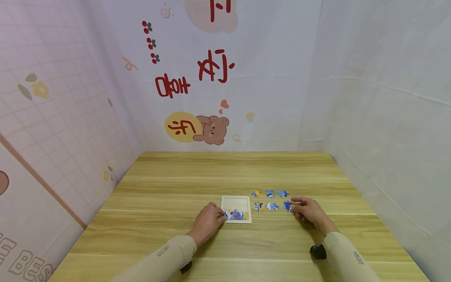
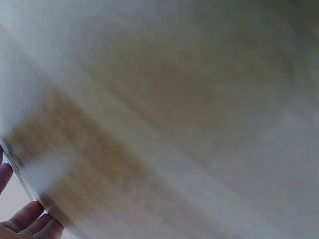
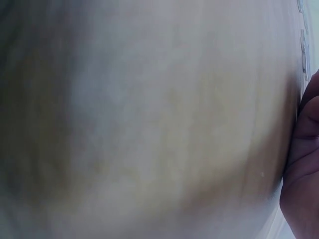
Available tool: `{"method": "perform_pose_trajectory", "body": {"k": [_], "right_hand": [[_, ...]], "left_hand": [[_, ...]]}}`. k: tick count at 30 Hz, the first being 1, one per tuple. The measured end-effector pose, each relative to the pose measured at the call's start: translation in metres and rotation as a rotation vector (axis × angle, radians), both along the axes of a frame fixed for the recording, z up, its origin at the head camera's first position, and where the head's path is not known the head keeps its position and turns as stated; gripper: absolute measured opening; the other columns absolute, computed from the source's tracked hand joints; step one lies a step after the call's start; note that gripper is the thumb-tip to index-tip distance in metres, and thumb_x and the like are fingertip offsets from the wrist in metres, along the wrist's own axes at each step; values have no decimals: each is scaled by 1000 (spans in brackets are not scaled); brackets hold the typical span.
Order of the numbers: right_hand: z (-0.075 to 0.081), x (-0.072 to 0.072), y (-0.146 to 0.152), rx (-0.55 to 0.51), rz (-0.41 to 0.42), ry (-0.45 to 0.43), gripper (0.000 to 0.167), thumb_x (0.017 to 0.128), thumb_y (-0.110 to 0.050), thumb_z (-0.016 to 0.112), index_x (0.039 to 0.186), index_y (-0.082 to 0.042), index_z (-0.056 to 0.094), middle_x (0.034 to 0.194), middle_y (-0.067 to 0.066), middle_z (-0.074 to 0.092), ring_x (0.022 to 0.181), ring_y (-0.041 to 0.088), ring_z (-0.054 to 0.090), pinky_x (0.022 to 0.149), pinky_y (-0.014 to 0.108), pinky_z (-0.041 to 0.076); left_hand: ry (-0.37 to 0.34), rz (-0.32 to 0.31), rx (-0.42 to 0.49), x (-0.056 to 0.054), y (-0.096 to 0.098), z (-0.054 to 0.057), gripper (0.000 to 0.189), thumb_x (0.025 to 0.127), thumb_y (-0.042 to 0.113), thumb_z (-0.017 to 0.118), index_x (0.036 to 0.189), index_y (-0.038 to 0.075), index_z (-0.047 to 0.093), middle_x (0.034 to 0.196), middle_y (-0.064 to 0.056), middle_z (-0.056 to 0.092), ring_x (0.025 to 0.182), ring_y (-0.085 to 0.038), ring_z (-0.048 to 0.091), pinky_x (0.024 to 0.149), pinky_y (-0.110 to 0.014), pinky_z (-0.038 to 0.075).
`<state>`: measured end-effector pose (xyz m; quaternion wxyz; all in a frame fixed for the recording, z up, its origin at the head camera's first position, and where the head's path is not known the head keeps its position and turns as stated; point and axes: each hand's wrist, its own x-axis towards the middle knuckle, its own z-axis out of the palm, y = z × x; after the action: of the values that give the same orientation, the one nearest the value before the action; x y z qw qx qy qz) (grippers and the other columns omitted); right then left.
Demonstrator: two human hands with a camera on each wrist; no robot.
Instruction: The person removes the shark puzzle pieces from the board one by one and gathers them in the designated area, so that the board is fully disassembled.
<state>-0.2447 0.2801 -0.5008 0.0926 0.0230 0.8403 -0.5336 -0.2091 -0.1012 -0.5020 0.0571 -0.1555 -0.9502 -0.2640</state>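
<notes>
In the head view, a shallow white-edged puzzle tray (image 1: 251,209) lies on the wooden table, with joined jigsaw pieces (image 1: 237,215) along its near side. My left hand (image 1: 208,221) rests at the tray's left edge, its fingertips by the lower left corner. My right hand (image 1: 311,212) is at the right end of the loose pieces. Its thumb and index finger stand apart beside a dark blue puzzle piece (image 1: 287,205), at its right edge. Only parts of the left hand (image 2: 32,221) and right hand (image 3: 304,159) show in the wrist views.
Two short rows of loose pieces lie right of the tray, among them a yellow-orange piece (image 1: 258,193) and a white-and-blue piece (image 1: 271,206). The wooden table (image 1: 232,168) meets a printed cloth wall (image 1: 275,98) at its far edge. Cloth also hangs at both sides.
</notes>
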Motion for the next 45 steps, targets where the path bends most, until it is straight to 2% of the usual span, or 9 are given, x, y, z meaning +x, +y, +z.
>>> {"method": "perform_pose_trajectory", "body": {"k": [8, 14, 18, 22, 28, 34, 39, 45], "right_hand": [[6, 0, -3, 36, 0, -3, 43, 97, -13, 61, 135, 6, 54, 79, 7, 63, 71, 19, 58, 61, 30, 49], [10, -3, -22, 0, 17, 3, 42, 97, -15, 61, 135, 4, 56, 82, 8, 62, 70, 18, 57, 57, 28, 47], [12, -4, -42, -60, 46, 7, 41, 96, -12, 61, 134, 4, 56, 76, 7, 60, 63, 17, 52, 53, 27, 42], [10, -4, -65, -122, 75, 14, 40, 94, -7, 62, 131, 7, 58, 68, 5, 56, 56, 14, 47, 50, 26, 39], [4, 2, -102, -160, 123, -2, 36, 92, -8, 65, 125, 5, 61, 74, 4, 60, 60, 14, 54, 53, 25, 42], [1, 12, -129, -179, 198, -8, 35, 92, -10, 67, 124, 5, 62, 79, 7, 62, 62, 15, 57, 55, 27, 46], [1, 16, -139, -148, 242, 20, 33, 92, -7, 67, 121, 7, 62, 74, 7, 61, 60, 14, 56, 53, 26, 46], [1, 18, -142, -82, 263, 43, 31, 91, -4, 67, 120, 8, 64, 70, 7, 61, 55, 13, 53, 50, 25, 44]], "left_hand": [[6, 3, -2, -1, 2, 0, 15, 88, 23, 76, 93, 8, 76, 90, 0, 57, 79, -15, 54, 71, -35, 50], [-21, 3, 16, 1, 1, 5, 13, 87, 20, 76, 91, 7, 74, 98, -7, 59, 86, -21, 57, 77, -42, 51], [-28, 5, 28, 1, 2, 7, 17, 87, 20, 76, 94, 5, 73, 113, -17, 61, 101, -32, 60, 87, -48, 50], [-12, -12, 30, -1, 7, 8, 24, 88, 22, 76, 103, 3, 74, 124, -25, 58, 114, -41, 56, 94, -53, 47], [-1, -58, -6, -5, 17, 7, 26, 90, 25, 74, 109, 7, 76, 127, -25, 58, 117, -41, 56, 95, -54, 47], [16, -51, -71, -7, 21, 2, 28, 91, 32, 73, 109, 11, 77, 126, -21, 60, 116, -39, 58, 91, -54, 49], [55, -46, -99, -8, 19, 0, 26, 90, 32, 73, 106, 13, 79, 124, -20, 63, 115, -38, 59, 91, -54, 49], [78, -69, -111, -8, 18, -3, 23, 91, 30, 73, 104, 13, 80, 123, -20, 64, 117, -36, 59, 95, -50, 48]]}}
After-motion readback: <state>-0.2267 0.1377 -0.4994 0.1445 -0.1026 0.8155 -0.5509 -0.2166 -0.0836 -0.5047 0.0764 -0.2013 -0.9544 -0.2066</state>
